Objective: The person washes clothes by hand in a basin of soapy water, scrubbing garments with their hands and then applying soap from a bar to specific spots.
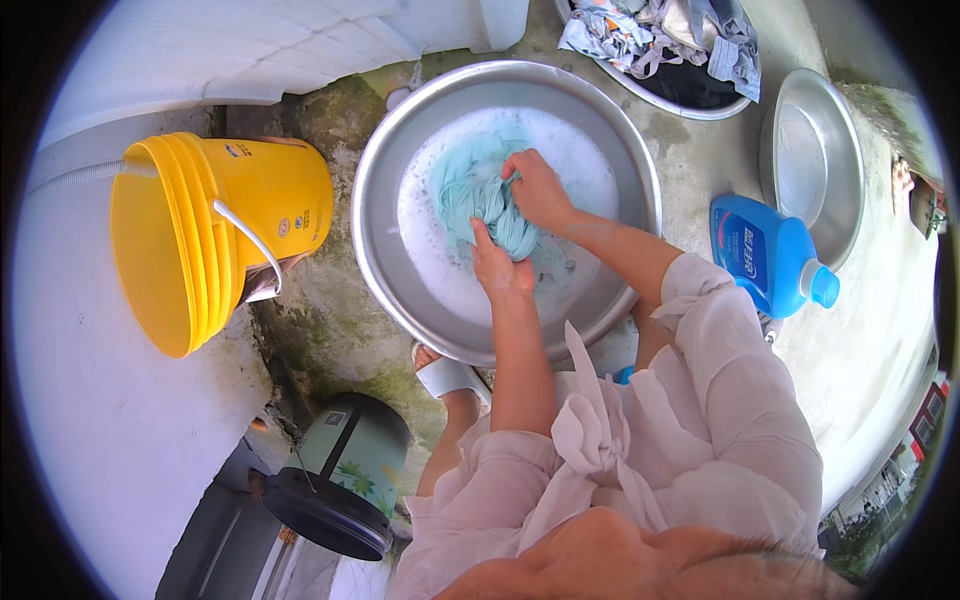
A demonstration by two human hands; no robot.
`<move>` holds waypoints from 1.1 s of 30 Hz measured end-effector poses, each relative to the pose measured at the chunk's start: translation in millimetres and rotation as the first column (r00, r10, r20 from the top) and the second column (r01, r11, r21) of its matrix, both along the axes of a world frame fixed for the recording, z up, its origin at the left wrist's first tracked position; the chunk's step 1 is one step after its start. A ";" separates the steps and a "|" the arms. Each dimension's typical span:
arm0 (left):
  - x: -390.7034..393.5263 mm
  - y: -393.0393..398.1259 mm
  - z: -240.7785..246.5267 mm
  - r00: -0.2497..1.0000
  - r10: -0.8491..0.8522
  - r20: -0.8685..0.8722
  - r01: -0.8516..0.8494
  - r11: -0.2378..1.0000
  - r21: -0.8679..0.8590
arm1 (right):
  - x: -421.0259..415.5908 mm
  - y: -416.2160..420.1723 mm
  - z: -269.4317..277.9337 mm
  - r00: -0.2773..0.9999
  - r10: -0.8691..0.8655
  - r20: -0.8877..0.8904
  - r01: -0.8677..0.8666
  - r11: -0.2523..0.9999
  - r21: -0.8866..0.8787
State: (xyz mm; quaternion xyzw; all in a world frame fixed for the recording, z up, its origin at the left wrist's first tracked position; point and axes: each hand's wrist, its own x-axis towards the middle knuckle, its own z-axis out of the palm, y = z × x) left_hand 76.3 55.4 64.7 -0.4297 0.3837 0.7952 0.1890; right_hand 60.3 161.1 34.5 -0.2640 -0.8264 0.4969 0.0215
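Note:
A large round metal basin (619, 300) sits on the ground before me, holding white suds (435, 277). A wet, bunched light-turquoise cloth (472, 191) lies in the suds. My left hand (501, 266) grips the near side of the bundle, thumb on top and its other fingers hidden beneath the folds. At the cloth's right side, my right hand (536, 191) has its fingers curled into the fabric. Both forearms reach over the basin's near rim.
Left stands a yellow bucket (277, 195) with a grey hose (82, 176) at its mouth. A lidded green-and-black bucket (360, 450) is lower left. To the right are a blue detergent bottle (761, 255) and a tilted metal basin (810, 165). Another basin at top right holds clothes (667, 37).

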 end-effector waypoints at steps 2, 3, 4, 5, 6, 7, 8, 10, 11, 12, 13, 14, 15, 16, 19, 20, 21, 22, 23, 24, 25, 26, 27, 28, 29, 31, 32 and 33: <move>-0.5 -9.1 2.9 0.983 0.108 -0.148 -0.100 0.993 0.061 | -11.4 32.1 -13.5 0.957 -0.259 0.129 0.288 0.833 -0.473; -2.2 -15.5 -3.0 0.981 0.143 -0.132 -0.133 0.988 0.084 | -8.2 41.1 -12.7 0.952 -0.288 0.100 0.292 0.767 -0.571; -7.1 -25.6 -7.1 0.975 0.189 -0.119 -0.177 0.979 0.102 | -5.4 45.7 -1.1 0.951 -0.271 0.149 0.298 0.679 -0.670; -11.2 -35.3 -11.0 0.967 0.233 -0.106 -0.220 0.968 0.120 | -2.4 48.9 10.7 0.949 -0.247 0.197 0.307 0.578 -0.756; -15.5 -39.1 -1.7 0.963 0.261 -0.073 -0.245 0.953 0.179 | 4.6 52.3 8.3 0.969 -0.183 0.167 0.244 0.576 -0.780; -17.1 -42.0 1.4 0.965 0.257 -0.062 -0.241 0.951 0.193 | 11.0 55.2 5.4 0.984 -0.119 0.135 0.179 0.570 -0.802; -18.0 -44.5 3.2 0.966 0.252 -0.051 -0.237 0.949 0.207 | 16.0 56.2 2.6 0.993 -0.056 0.100 0.114 0.558 -0.822; -20.7 -43.8 13.7 0.962 0.259 -0.082 -0.247 0.960 0.130 | 25.2 50.3 10.1 0.966 0.247 -0.082 -0.251 0.803 -0.541; -21.6 -42.9 19.9 0.956 0.266 -0.124 -0.264 0.964 0.036 | 31.1 45.7 14.9 0.904 0.410 -0.122 -0.426 0.836 -0.346; -23.9 -41.6 30.2 0.947 0.270 -0.171 -0.284 0.957 -0.058 | 35.1 40.2 22.5 0.848 0.518 -0.111 -0.529 0.815 -0.238; -26.6 -40.1 39.2 0.933 0.258 -0.252 -0.283 0.956 -0.070 | 37.8 38.2 24.1 0.806 0.592 -0.022 -0.589 0.796 -0.141; -30.0 -38.9 48.1 0.912 0.241 -0.331 -0.282 0.956 -0.082 | 40.2 37.2 24.5 0.757 0.649 0.076 -0.647 0.761 -0.049; -32.6 -37.1 55.9 0.886 0.222 -0.407 -0.283 0.954 -0.094 | 41.9 36.8 24.2 0.703 0.688 0.180 -0.704 0.710 0.036; -35.6 -34.7 63.8 0.866 0.140 -0.481 -0.210 0.973 -0.096 | 40.6 37.4 28.6 0.731 0.667 0.146 -0.673 0.739 -0.007; -42.9 -24.2 69.9 0.802 -0.090 -0.590 -0.032 0.981 -0.193 | 40.0 43.4 40.7 0.925 0.367 0.094 -0.328 0.900 -0.287; -40.4 -21.0 62.2 0.814 -0.155 -0.560 -0.004 0.962 -0.273 | 41.2 48.6 36.6 0.953 0.274 0.132 -0.162 0.825 -0.541; -34.9 -17.8 51.9 0.823 -0.222 -0.523 0.031 0.937 -0.349 | 43.8 57.4 28.2 0.963 0.184 0.195 0.023 0.670 -0.742; -24.1 -19.3 30.6 0.890 -0.164 -0.426 0.027 0.951 -0.309 | 43.2 62.9 24.6 0.955 0.116 0.273 0.196 0.447 -0.873; -10.6 -18.8 10.0 0.947 -0.137 -0.289 0.048 0.954 -0.295 | 41.2 64.8 25.3 0.960 0.093 0.264 0.200 0.432 -0.879; 3.2 -14.0 -2.3 0.984 -0.114 -0.138 0.072 0.958 -0.277 | 41.4 65.9 25.1 0.963 0.067 0.262 0.212 0.415 -0.885; 14.7 -4.8 -3.2 0.994 -0.109 -0.020 0.103 0.976 -0.192 | 42.4 65.7 24.8 0.965 0.044 0.259 0.221 0.396 -0.891; 23.8 2.8 -4.2 0.989 -0.112 0.097 0.121 0.987 -0.102 | 44.7 66.6 24.4 0.974 0.047 0.221 0.192 0.341 -0.920; 27.4 7.1 -10.5 0.988 -0.094 0.125 0.091 0.995 0.026 | 47.5 68.1 24.0 0.983 0.048 0.180 0.159 0.285 -0.945; 29.5 8.9 -19.2 0.985 -0.077 0.155 0.053 0.987 0.149 | 50.3 67.5 24.6 0.989 0.049 0.138 0.123 0.226 -0.966; 30.8 8.1 -27.6 0.981 -0.062 0.185 0.010 0.963 0.270 | 52.1 66.0 26.1 0.989 0.070 0.131 0.104 0.299 -0.948; 18.9 0.3 -33.1 1.000 0.016 0.010 -0.018 0.964 0.266 | 52.2 68.2 29.9 0.988 0.107 0.115 0.056 0.444 -0.894; 14.6 -4.1 -34.9 0.995 0.056 -0.078 -0.033 0.964 0.266 | 51.6 69.5 31.3 0.975 0.204 0.094 -0.059 0.636 -0.769; 13.4 -5.9 -27.5 0.990 -0.014 -0.138 0.033 0.990 0.140 | 52.3 69.5 30.7 0.950 0.297 0.096 -0.182 0.776 -0.604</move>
